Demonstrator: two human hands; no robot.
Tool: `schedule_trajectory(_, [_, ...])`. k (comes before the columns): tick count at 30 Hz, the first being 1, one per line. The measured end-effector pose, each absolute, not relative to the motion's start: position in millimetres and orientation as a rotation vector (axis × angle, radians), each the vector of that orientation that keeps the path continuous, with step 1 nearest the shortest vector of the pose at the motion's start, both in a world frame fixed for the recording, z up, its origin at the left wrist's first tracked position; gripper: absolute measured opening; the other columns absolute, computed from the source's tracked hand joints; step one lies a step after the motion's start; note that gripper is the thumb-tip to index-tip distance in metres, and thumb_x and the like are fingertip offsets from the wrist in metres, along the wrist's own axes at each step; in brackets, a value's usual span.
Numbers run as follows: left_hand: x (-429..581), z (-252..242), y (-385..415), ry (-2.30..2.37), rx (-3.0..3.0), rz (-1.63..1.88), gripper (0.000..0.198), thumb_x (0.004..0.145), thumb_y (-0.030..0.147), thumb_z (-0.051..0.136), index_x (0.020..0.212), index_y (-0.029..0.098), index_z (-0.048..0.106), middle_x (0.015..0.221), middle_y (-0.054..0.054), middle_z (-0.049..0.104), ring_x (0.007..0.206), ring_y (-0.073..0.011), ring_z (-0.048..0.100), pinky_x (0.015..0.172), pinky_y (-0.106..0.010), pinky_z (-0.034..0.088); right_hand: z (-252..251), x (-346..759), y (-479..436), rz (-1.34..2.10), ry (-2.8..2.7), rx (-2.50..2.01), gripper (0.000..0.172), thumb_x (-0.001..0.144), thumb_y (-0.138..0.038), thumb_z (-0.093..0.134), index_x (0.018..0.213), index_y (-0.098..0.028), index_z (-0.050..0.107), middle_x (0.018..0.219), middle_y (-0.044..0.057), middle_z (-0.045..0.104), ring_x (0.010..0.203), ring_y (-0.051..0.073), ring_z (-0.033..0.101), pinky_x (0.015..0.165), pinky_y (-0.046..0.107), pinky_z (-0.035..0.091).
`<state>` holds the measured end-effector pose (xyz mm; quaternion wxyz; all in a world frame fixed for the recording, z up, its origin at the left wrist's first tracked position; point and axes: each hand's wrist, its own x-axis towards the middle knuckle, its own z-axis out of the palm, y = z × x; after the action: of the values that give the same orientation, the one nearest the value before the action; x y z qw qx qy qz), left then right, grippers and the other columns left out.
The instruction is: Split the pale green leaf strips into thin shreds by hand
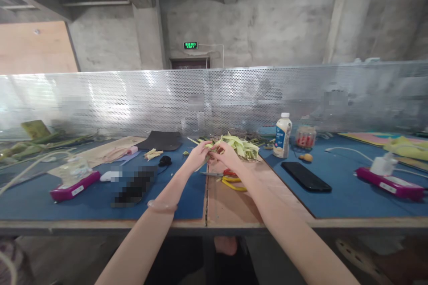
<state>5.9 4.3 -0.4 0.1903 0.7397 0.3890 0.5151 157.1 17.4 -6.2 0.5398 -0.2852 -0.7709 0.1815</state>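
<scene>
Above the middle of the bench, my left hand (199, 155) and my right hand (225, 156) meet, fingers closed and pinching. Between them is a thin pale green leaf strip (193, 141), its narrow end sticking out to the left past my left hand. My fingertips hide most of it. Just behind my right hand lies a heap of pale green leaf strips (241, 146) that look like corn husk. Scissors (234, 182) with yellow and red handles lie below my hands, blades pointing left, partly hidden by my right forearm.
A white-capped bottle (281, 136), a clear jar (305, 137) and a black phone (306, 177) are on the right. Purple power strips (76, 186) lie at both sides. Dark sheet material (160, 140) is at back left. A perforated metal screen (140, 98) borders the bench's far edge.
</scene>
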Motion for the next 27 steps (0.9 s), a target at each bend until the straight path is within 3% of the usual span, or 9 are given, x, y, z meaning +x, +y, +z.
schedule_trajectory(5, [2,0,5,1.222,2.201,1.407,0.032,0.082,0.025,0.039,0.110,0.019,0.054,0.085,-0.003,0.063,0.074,-0.0138,0.059,0.069,-0.026,0.048,-7,157,16,0.504,-1.814,-0.727,0.020,0.068,-0.030,0.058,0.083,-0.016,0.056,0.066,-0.001,0.056,0.061,0.012,0.053,0.059,0.025,0.043])
schedule_trajectory(14, [3,-3,10,1.166,2.083,1.454,0.031,0.083,0.027,0.038,0.109,0.018,0.052,0.074,-0.003,0.062,0.067,-0.0140,0.060,0.066,-0.028,0.049,-1,157,6,0.685,-1.815,-0.740,0.027,0.071,-0.036,0.058,0.087,-0.015,0.058,0.062,0.000,0.060,0.057,0.013,0.058,0.056,0.025,0.045])
schedule_trajectory(20, [3,0,7,1.127,2.074,1.452,0.026,0.081,0.026,0.043,0.100,0.017,0.059,0.080,-0.005,0.064,0.071,-0.0150,0.060,0.070,-0.030,0.048,5,165,5,0.685,-1.851,-0.732,0.029,0.077,-0.039,0.050,0.086,-0.014,0.064,0.074,0.004,0.065,0.065,0.014,0.058,0.062,0.025,0.044])
schedule_trajectory(27, [7,2,-2,1.013,2.108,1.330,0.040,0.072,0.022,0.056,0.111,0.017,0.051,0.075,-0.003,0.063,0.065,-0.0130,0.060,0.061,-0.025,0.048,4,165,11,0.647,-1.793,-0.781,0.031,0.077,-0.040,0.048,0.083,-0.014,0.065,0.065,0.002,0.063,0.053,0.013,0.054,0.052,0.024,0.042])
